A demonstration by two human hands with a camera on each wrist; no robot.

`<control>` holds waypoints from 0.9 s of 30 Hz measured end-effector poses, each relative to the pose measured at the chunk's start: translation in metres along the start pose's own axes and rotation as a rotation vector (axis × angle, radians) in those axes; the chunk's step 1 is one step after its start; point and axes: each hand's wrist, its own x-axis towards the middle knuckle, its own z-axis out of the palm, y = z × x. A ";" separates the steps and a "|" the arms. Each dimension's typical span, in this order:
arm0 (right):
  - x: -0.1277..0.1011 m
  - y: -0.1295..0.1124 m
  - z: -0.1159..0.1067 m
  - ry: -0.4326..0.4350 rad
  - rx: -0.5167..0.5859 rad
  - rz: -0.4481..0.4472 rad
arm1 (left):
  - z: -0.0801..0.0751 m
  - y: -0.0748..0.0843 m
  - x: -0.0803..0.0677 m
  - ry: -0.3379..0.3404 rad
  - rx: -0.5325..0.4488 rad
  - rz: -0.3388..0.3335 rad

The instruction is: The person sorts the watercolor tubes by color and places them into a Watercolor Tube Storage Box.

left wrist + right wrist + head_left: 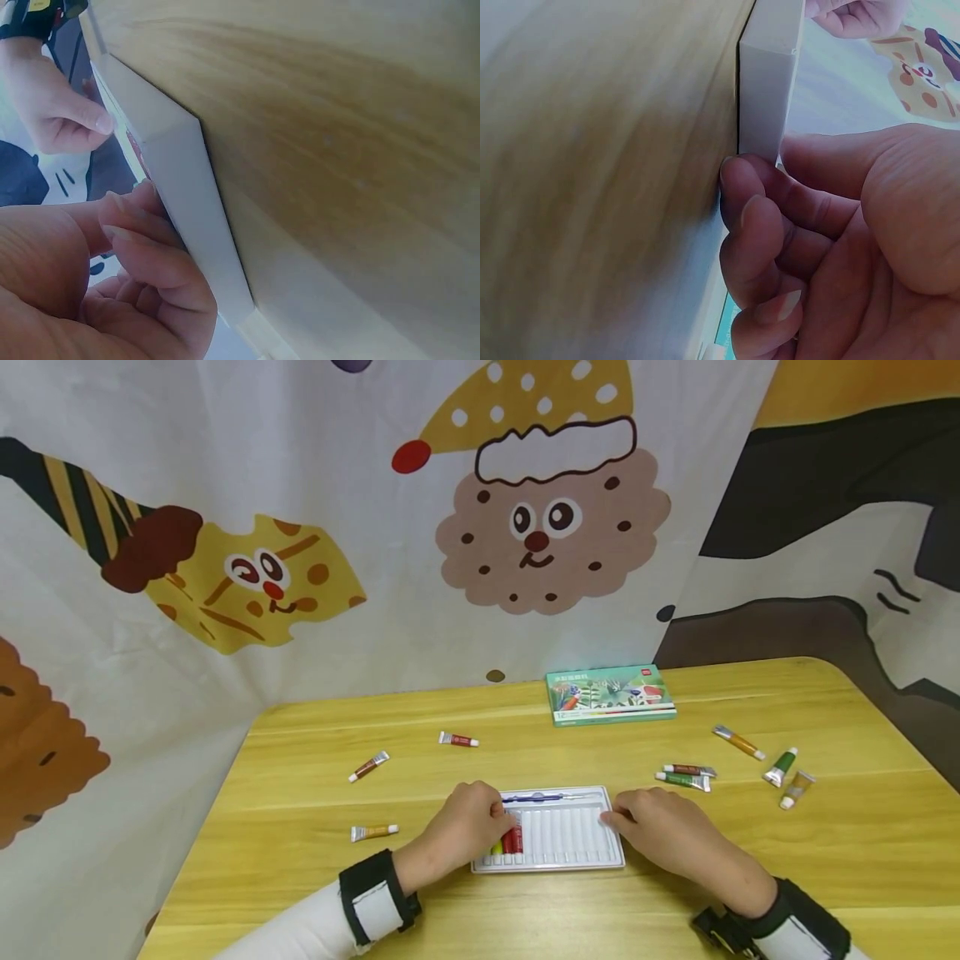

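Note:
A white ribbed tray (577, 837) lies on the yellow table near the front edge. A few paint tubes (512, 843), yellow and red, sit in its left slots, and a thin brush (546, 797) lies along its far side. My left hand (491, 818) grips the tray's left end, fingers (131, 225) curled against its wall (187, 195). My right hand (611, 818) holds the right end, fingers (750, 217) curled at the tray's side (769, 82) with the thumb above.
Loose paint tubes lie around: three on the left (368, 766) (458, 740) (373, 832) and several on the right (686, 775) (738, 742) (780, 767). A green paint box (609, 693) sits at the back. A cartoon-print curtain hangs behind the table.

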 end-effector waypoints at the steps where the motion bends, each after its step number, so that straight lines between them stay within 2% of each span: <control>1: 0.000 0.000 0.000 -0.001 0.001 0.002 | 0.000 -0.001 0.000 0.001 0.002 0.003; 6: 0.000 -0.001 0.000 -0.008 -0.001 0.010 | -0.005 -0.005 -0.001 0.042 0.055 0.036; 13: 0.001 -0.001 0.001 -0.007 -0.006 0.006 | -0.023 -0.018 0.006 0.273 0.376 0.169; 16: 0.001 -0.001 0.001 -0.003 -0.006 0.002 | -0.034 -0.028 0.012 0.326 0.460 0.241; 18: 0.000 -0.001 0.001 -0.003 -0.004 0.002 | -0.041 -0.036 0.018 0.328 0.491 0.281; 21: 0.000 -0.001 0.001 -0.003 -0.002 0.001 | -0.049 -0.047 0.026 0.291 0.514 0.307; 27: 0.000 -0.001 0.000 -0.007 0.004 0.008 | -0.055 -0.059 0.042 0.257 0.593 0.306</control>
